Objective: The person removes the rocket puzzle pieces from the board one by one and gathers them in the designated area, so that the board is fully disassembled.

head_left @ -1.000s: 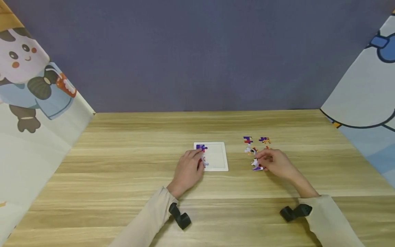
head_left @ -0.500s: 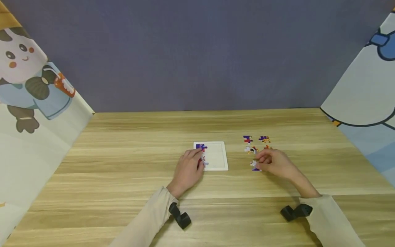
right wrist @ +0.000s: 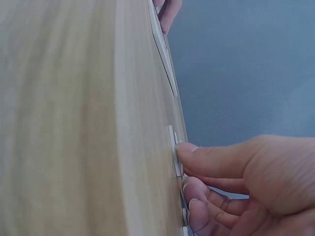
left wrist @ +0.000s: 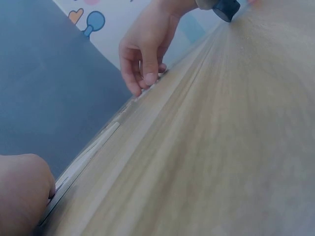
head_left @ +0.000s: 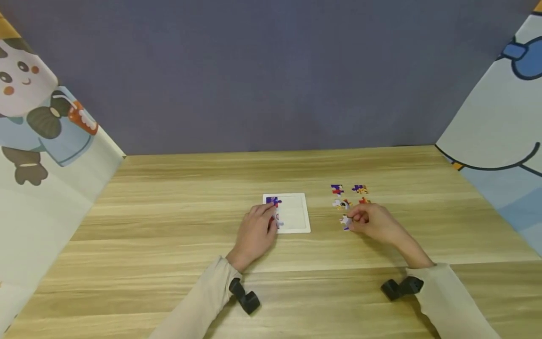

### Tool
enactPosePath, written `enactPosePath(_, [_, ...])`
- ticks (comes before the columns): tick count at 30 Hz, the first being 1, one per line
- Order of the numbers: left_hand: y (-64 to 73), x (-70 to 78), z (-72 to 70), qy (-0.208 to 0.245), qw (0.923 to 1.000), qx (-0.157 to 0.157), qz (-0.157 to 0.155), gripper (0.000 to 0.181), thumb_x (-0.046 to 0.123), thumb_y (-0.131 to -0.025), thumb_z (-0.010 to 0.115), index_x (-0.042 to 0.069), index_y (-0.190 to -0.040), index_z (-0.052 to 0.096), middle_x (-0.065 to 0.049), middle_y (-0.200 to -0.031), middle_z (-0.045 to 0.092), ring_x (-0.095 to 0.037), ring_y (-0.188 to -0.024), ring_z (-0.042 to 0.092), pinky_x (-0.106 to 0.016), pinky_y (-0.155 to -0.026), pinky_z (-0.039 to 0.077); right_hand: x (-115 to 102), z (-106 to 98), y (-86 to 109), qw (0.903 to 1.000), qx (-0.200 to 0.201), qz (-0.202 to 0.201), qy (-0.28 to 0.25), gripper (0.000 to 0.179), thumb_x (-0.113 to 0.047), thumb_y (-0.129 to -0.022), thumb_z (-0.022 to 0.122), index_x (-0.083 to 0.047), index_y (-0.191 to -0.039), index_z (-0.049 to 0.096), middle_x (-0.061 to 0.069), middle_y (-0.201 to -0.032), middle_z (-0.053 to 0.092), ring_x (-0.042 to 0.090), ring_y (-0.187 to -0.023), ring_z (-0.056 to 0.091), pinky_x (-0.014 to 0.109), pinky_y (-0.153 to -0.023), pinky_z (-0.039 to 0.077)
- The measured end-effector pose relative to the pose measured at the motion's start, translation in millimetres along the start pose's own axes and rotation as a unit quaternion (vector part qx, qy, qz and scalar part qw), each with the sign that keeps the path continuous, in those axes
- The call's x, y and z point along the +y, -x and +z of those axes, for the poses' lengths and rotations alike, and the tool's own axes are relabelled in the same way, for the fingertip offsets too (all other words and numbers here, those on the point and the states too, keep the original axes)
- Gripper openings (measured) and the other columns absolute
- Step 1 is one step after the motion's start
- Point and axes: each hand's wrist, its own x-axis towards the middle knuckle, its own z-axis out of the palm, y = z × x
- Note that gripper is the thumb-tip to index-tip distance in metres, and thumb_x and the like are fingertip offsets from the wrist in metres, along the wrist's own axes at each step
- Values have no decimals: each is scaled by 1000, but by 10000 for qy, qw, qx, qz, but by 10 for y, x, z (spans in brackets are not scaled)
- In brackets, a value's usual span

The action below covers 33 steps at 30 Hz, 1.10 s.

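Note:
My left hand [head_left: 255,229] lies over the left side of a square white puzzle tray [head_left: 295,213], fingers extended. Beside its fingertips, a purple puzzle piece [head_left: 273,201] fills the tray's upper left corner. Lower down, a partly covered puzzle piece [head_left: 279,220] shows white and red. To the right of the tray, my right hand [head_left: 374,223] pinches a white-and-purple puzzle piece [head_left: 345,220] at its right side. In the right wrist view, the thumb [right wrist: 189,151] is against that piece, close over the table, with the other fingers curled.
Loose puzzle pieces lie just beyond the right hand: a purple-and-red piece [head_left: 337,189], a purple-and-yellow piece [head_left: 360,189], a white piece with a dark spot [head_left: 340,204] and an orange-red piece [head_left: 365,201]. A dark wall [head_left: 271,80] stands behind the wooden table [head_left: 190,212].
The right fingers have shifted slightly on the white-and-purple piece, and that piece has turned and moved a little up and left. The left hand stays put; the head view has drifted slightly.

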Motion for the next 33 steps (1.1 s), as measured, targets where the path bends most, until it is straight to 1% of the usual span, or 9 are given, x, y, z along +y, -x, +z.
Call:
enactPosePath(9, [11,1,-8,-8,10000,-37,-23,36,15,-91,55,0,-123,62,-11,-132,59,-28,-120,53,-44,-98,44,-27,17,10,10000,-21,84,24,20,-9,-81,72,2,-96,65,5,-81,59,11,-71,50,19,-59,42])
enactPosePath(14, [10,3,-9,-22,10000,-26,-18,36,15,-91,55,1,-123,62,-10,-132,58,-27,-120,53,-44,-98,45,-23,17,8,9999,3,145,-3,20,-8,-81,72,2,-96,65,5,-81,59,12,-71,50,19,-59,42])
enactPosePath(18, [7,-1,-10,-41,10000,-17,0,35,15,-91,55,1,-122,63,-10,-132,59,-27,-120,53,-44,-98,45,-35,24,-8,9998,165,51,109,16,-8,-82,70,0,-95,65,4,-80,60,12,-71,51,20,-59,42])
enactPosePath(23, [5,-10,-10,-54,10000,-4,11,34,15,-91,55,1,-121,63,-11,-131,59,-28,-119,54,-44,-97,45,-122,46,-50,9982,420,-203,372,13,-11,-83,70,-3,-92,66,2,-79,62,10,-70,54,23,-60,43])
enactPosePath(28, [0,-11,-6,-70,9999,56,54,34,15,-91,56,1,-120,64,-11,-130,60,-28,-118,55,-44,-96,46,-210,94,-117,9984,348,-356,283,13,-10,-81,72,-3,-90,67,1,-77,62,9,-69,54,22,-60,44])
enactPosePath(33, [-6,-3,-8,-63,9999,95,97,33,14,-90,56,1,-119,65,-11,-129,61,-28,-117,55,-44,-96,47,-287,156,-182,9991,253,-322,66,12,-8,-81,71,-1,-90,66,3,-77,62,10,-70,54,20,-59,44])
